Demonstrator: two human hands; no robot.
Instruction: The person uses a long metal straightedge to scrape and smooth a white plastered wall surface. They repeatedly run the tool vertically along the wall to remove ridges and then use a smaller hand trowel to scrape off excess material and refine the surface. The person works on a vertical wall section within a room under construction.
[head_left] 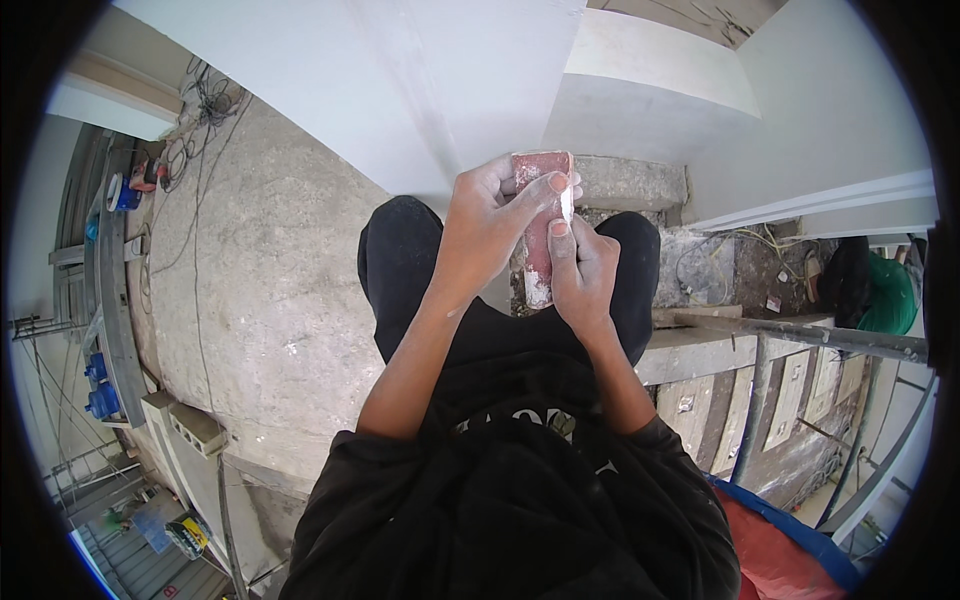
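Between my knees I hold a long, reddish sanding block in both hands, its surface and edges smeared with white dust. My left hand is closed around its far part, the thumb lying across the face. My right hand grips the nearer part from the right side, thumb pressed along the edge. White powder coats the fingers of both hands. The fingers behind the block are mostly hidden.
A smooth white wall rises ahead, with a concrete step at its foot. Tangled cables lie far left on the concrete floor. At right are a metal pipe rail and a person in green.
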